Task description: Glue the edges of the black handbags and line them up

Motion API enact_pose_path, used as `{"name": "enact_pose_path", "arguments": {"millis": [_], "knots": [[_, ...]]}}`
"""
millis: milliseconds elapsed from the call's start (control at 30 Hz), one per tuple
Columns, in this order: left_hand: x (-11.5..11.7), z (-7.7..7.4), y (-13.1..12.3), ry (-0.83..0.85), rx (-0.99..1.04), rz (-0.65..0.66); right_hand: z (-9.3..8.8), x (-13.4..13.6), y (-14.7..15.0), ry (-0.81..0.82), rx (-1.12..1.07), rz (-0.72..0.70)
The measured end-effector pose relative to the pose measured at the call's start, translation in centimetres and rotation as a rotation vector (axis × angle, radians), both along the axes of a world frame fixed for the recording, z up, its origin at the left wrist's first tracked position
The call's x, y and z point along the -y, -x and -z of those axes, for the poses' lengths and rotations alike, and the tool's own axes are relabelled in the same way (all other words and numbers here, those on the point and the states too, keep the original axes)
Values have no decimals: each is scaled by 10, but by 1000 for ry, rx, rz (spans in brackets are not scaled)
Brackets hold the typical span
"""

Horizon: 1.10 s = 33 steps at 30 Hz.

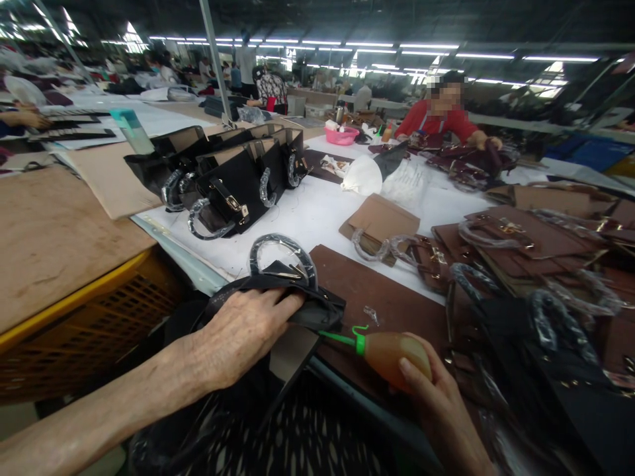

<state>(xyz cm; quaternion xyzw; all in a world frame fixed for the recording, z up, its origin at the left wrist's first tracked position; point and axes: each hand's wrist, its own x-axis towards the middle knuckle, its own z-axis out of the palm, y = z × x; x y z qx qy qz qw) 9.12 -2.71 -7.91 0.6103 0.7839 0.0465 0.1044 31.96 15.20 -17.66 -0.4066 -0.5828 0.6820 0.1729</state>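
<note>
My left hand (pixel 248 330) is closed on the edge of a black handbag (pixel 327 307) at the table's near edge. The bag's round handle (pixel 282 241) is wrapped in clear plastic and stands up behind my fingers. In my right hand (pixel 436 390) is a squeeze bottle (pixel 397 357) of amber liquid, lying nearly level. Its thin green nozzle points left, with the tip at the bag's opening beside my left fingers. I cannot tell whether the tip touches the bag. A brown board (pixel 381 304) lies on the table under the bottle.
Several black handbags (pixel 258 178) stand at the back left. Brown handbags (pixel 536 244) are piled on the right, with black ones (pixel 555 370) nearer. A yellow crate (pixel 99 317) is at the left. Across the table a person in red (pixel 436 119) handles maroon bags near a pink basket (pixel 341 135).
</note>
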Motion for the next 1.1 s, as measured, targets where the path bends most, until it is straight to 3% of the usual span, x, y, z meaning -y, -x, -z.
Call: {"name": "enact_pose_path", "arguments": {"millis": [300,533,800,1100], "knots": [[2,4,1,-21,-58,22,-7,4,0,-26,26,-45],[2,-2,-1,-34,-90,32,-19,17,2,-35,34,-44],[0,-4,-1,-4,-109,40,-14,23,0,-55,28,-69],[0,-6,-3,10,-107,21,-22,39,0,43,44,-97]]}}
